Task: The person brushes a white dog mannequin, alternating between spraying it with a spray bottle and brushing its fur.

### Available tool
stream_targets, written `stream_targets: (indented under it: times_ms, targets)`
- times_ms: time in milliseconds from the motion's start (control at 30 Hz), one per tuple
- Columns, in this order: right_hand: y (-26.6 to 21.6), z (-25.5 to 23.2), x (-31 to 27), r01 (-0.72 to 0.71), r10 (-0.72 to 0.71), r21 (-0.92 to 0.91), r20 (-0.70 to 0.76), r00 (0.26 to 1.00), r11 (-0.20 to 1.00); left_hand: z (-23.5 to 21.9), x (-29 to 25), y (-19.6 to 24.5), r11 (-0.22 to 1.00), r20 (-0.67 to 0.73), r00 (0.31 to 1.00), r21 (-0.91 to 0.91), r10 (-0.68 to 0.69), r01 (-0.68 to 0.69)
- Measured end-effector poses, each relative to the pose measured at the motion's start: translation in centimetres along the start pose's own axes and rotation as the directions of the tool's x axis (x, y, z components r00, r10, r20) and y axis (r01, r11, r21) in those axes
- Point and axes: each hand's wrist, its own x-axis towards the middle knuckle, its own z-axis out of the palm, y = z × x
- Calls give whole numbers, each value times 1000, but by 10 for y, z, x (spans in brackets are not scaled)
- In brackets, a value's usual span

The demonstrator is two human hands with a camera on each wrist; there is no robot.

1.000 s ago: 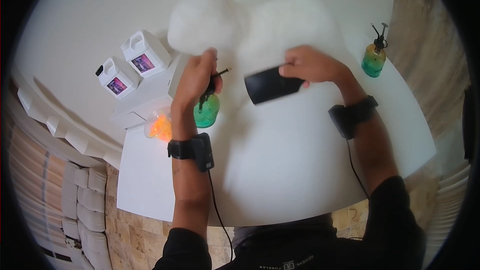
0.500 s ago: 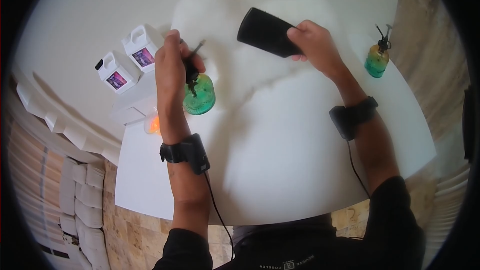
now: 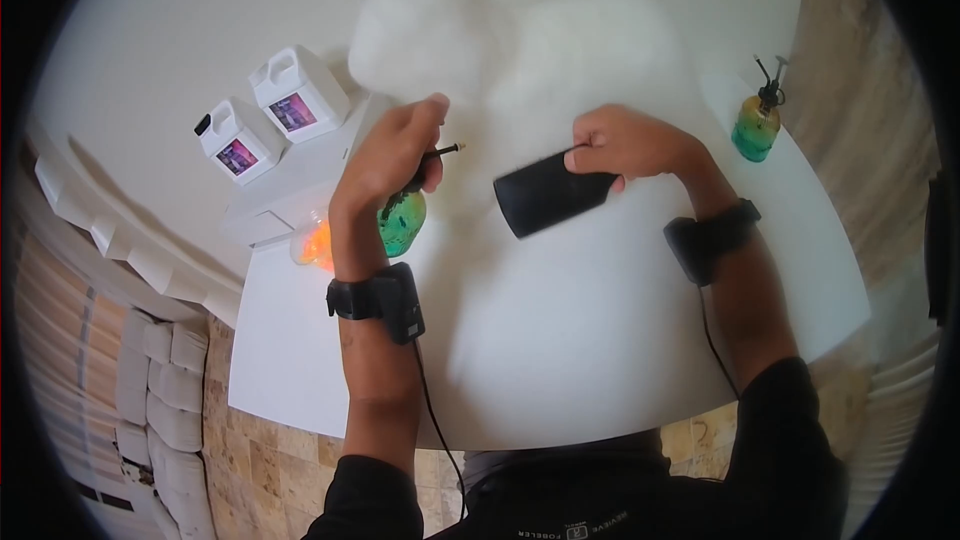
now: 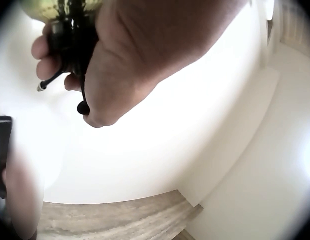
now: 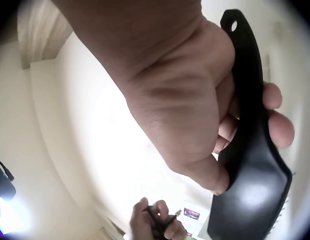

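My left hand [image 3: 395,145] grips a green-and-yellow glass spray bottle [image 3: 402,225] by its black pump top, the thin nozzle pointing right. In the left wrist view the fingers curl round the black sprayer [image 4: 77,40], with the thumb near the plunger's end. My right hand [image 3: 640,145] holds a black paddle brush [image 3: 550,195] by the handle, its smooth back facing up. Pins show along the brush's edge [image 5: 280,215] in the right wrist view. Beyond both hands lies a large white fluffy mass [image 3: 610,50] with a rounder lump [image 3: 430,35] at its left.
Two white jugs [image 3: 300,100] with purple labels stand at the left, by a white box [image 3: 262,225]. Near the box is a clear container with something glowing orange [image 3: 316,243]. Another spray bottle [image 3: 757,128] stands at the right of the white table [image 3: 580,360].
The brush rose over the fluffy mass, then came back down toward me, tilting the other way. My left hand swung left with the spray bottle and returned rightward.
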Motion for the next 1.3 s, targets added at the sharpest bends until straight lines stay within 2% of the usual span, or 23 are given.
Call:
stream_targets:
  times_ms: [33,67,100,133,167,200,233,300,367,400,600,733,800,833,867,933,967,1033,1067,1133,1167,1233,1300]
  targets:
    - [-2,-1,-2,48,-42,109,-61,997,993,1,1,0,1000,-6,1000,23,1,-1]
    - [-4,0,0,48,-41,108,-61,997,993,0,2,1,1000,-60,998,-15,21,-22]
    - [-8,2,3,119,-65,183,-277,959,976,0,6,-1,1000,-59,998,-15,22,-23]
    - [-10,4,5,205,-68,238,-480,874,949,0,9,-2,984,-149,982,-118,117,-135]
    - [-9,3,8,205,-68,238,-481,874,949,-1,11,-2,945,-248,948,-208,199,-252]
    - [-6,3,12,241,-33,302,-560,828,922,1,14,-3,919,-341,922,-272,186,-286]
    - [-6,3,14,282,10,361,-631,776,889,2,14,-2,919,-341,921,-272,186,-286]
    - [-8,3,13,257,36,363,-636,771,896,3,13,0,846,-443,887,-416,130,-332]
    - [-6,5,14,267,20,357,-630,776,895,5,13,2,855,-452,884,-404,124,-327]
    - [-6,6,14,268,20,358,-631,775,895,5,13,1,874,-436,889,-366,141,-319]
    - [-7,10,9,164,-32,271,-434,900,949,5,15,-3,928,-335,929,-272,156,-253]
    - [10,12,15,198,-104,205,-396,912,958,2,15,-5,943,-297,943,-243,150,-227]
    - [8,13,13,135,-106,84,-288,952,987,0,15,-7,952,-264,952,-217,156,-216]
    - [7,13,12,136,-106,84,-288,952,987,0,15,-6,960,-230,960,-192,159,-205]
    - [6,12,10,67,-69,-14,-186,980,998,-1,13,-6,960,-231,960,-192,159,-205]
    - [3,10,8,-45,41,-160,-28,999,986,-3,8,-4,993,-95,994,-99,53,-62]
    - [6,11,10,-46,42,-159,-27,999,986,-3,7,-2,993,-95,994,-100,52,-61]
    - [9,15,13,182,-157,109,-207,966,977,-4,4,-2,997,-119,991,-49,56,-62]
    - [6,16,15,183,-158,108,-205,966,977,-6,7,-5,997,-121,991,-50,54,-60]
    - [-2,17,17,249,-72,335,-463,884,909,-9,14,-8,951,-277,948,-213,160,-223]
    - [-2,17,18,247,-70,335,-462,884,909,-9,14,-8,951,-276,948,-215,159,-222]
    - [-2,17,21,339,-64,377,-582,811,862,-9,13,-5,901,-420,897,-321,141,-292]
    - [-3,16,20,321,-40,396,-576,817,860,-9,14,-5,888,-442,882,-322,165,-327]
